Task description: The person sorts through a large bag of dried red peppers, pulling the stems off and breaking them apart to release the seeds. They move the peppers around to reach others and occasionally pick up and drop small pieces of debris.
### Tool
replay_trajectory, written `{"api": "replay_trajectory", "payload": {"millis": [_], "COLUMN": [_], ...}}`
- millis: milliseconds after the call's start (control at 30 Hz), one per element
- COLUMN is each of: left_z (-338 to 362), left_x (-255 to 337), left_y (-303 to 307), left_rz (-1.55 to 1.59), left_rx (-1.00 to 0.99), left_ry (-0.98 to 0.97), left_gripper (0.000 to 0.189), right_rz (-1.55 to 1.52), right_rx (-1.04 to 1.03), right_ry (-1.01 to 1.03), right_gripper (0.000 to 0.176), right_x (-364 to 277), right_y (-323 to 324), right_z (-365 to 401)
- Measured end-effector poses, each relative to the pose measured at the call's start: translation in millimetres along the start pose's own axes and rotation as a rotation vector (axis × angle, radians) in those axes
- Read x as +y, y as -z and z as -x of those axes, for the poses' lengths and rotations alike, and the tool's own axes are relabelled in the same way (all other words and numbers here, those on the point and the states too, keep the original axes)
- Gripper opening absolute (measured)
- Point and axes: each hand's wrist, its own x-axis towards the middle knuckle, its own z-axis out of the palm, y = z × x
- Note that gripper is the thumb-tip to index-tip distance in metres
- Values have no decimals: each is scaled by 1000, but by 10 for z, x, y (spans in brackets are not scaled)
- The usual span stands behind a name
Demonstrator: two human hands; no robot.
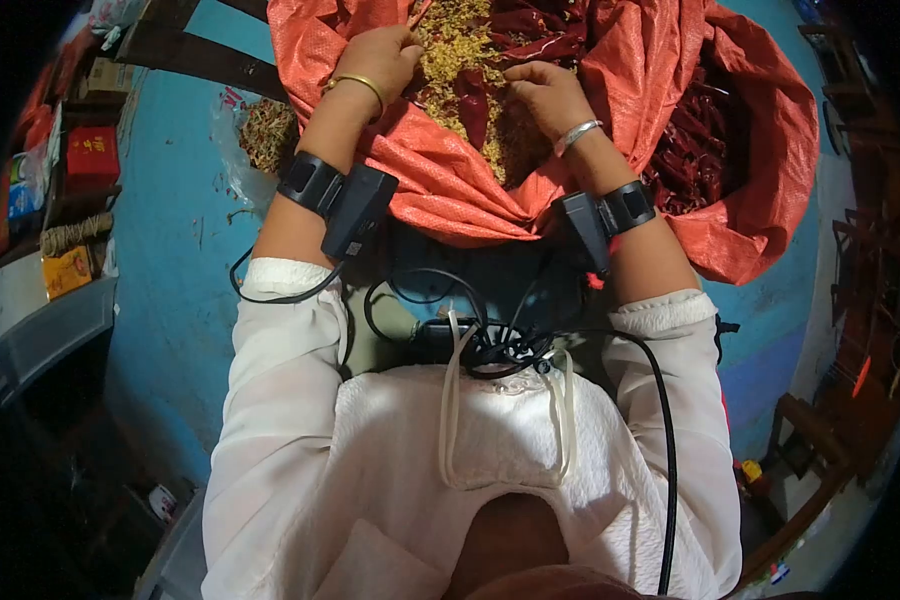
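An orange-red woven sack (450,205) lies open before me, holding dried red chilies (473,108) and a heap of yellow seeds (450,60). At the sack's left side, my left hand (382,62) is closed, its fingertips pinching a thin red piece that looks like a dried chili. Over the right part of the heap, my right hand (552,97) has its fingers curled together close to the seeds. Whatever it holds, if anything, is hidden.
A second orange-red sack (775,215) of dried chilies (703,150) stands at right. Left of the first sack is a clear plastic bag (232,150) with stems (267,135). Black cables (660,400) hang over my lap. Shelves with a red box (92,157) line the left.
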Motion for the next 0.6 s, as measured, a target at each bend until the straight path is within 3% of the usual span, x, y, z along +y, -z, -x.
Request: {"api": "replay_trajectory", "payload": {"millis": [33, 67, 133, 267, 333, 433, 567, 600], "left_z": [4, 18, 53, 98, 76, 72, 94, 97], "left_x": [5, 15, 68, 88, 86, 113, 195, 220], "left_y": [19, 36, 70, 37, -33, -110, -91, -82], "left_rz": [-70, -70, -287, -283, -472, -596, -471, -344], "left_rx": [-42, -45, -119, -67, -143, -169, -146, -231], "left_ry": [36, 40, 30, -27, 19, 13, -19, -28], "left_gripper": [21, 21, 17, 15, 33, 34, 29, 26], "right_rz": [222, 221, 807, 1083, 1069, 1001, 907, 888], "right_rx": [57, 53, -37, -119, -117, -37, 54, 56], "right_ry": [174, 170, 241, 144, 144, 167, 289, 292], "right_gripper": [24, 24, 26, 34, 36, 34, 28, 28], "right_x": [59, 120, -141, -269, -207, -107, -29, -47], "right_y": [24, 36, -33, -197, -219, -256, -288, -294], "right_z": [-63, -63, 111, 249, 193, 157, 153, 162]}}
